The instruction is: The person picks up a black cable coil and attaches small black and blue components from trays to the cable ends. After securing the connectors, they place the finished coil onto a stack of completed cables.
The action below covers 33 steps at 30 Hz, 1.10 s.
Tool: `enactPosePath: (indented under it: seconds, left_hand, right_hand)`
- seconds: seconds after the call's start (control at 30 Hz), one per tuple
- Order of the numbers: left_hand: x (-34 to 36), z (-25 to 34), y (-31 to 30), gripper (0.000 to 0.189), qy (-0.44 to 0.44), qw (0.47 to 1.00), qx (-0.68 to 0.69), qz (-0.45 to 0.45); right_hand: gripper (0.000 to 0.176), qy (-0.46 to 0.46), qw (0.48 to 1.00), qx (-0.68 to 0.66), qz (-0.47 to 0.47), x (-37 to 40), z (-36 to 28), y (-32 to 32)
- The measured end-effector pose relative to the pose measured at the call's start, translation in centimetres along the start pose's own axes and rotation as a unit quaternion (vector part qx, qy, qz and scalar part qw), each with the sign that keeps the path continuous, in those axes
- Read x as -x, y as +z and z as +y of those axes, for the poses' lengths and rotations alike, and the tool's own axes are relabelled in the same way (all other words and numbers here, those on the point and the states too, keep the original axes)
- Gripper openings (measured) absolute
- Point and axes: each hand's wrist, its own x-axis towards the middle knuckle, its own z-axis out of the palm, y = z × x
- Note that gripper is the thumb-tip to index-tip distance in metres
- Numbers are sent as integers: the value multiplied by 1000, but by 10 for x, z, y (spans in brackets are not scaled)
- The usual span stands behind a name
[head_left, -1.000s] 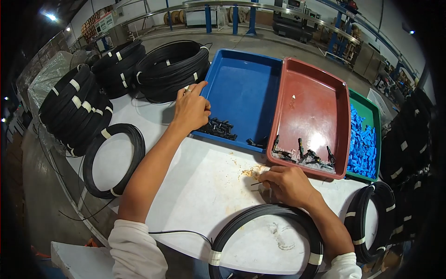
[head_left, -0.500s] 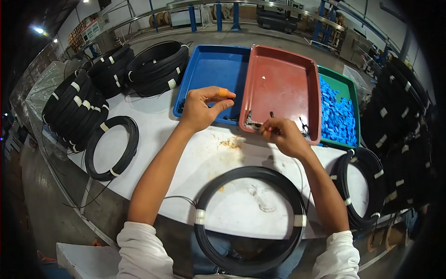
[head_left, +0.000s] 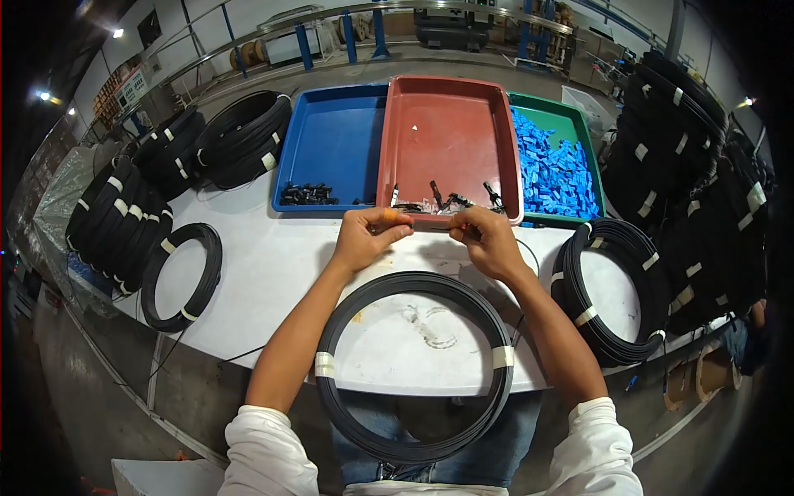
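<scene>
Where coil (head_left: 413, 283) overhangs, white table (head_left: 265, 281), grey floor (head_left: 413, 63)

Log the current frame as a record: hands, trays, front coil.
left hand: pinching a small piece, unidentifiable
right hand: pinching a thin dark strand
blue tray: black pieces, near end
red tray: dark parts, near end
green tray: blue pieces
front coil: black, two pale bands, overhanging table edge

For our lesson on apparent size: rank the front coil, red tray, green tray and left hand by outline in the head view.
Front coil, nearer than the trays
Red tray
Green tray, partly hidden
Left hand
</scene>
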Motion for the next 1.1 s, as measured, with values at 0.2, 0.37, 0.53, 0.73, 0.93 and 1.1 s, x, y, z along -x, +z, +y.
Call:
enactPosePath:
  seconds: [0.2, 0.37, 0.53, 0.73, 0.93, 1.1]
  left_hand:
    - [5, -5, 13, 18, -11, 1000, 3, 0]
    - [5, -9, 16, 19, 15, 998, 67, -15]
    - [8, -7, 20, 20, 34, 996, 84, -18]
    - [10, -4, 18, 20, 34, 996, 75, -38]
    - [10, -5, 16, 20, 38, 995, 85, -32]
    - [11, -3, 17, 20, 40, 996, 68, -33]
  right_hand:
    - [10, 19, 1000, -5, 14, 1, 1, 11]
    - [15, 1, 1000, -3, -2, 4, -10, 2]
    - [18, 6, 1000, -11, -20, 6, -14, -2]
    - [17, 8, 1000, -16, -24, 9, -13, 3]
    - [16, 29, 999, -26, -17, 10, -17, -1]
    - [20, 43, 999, -24, -18, 10, -17, -2]
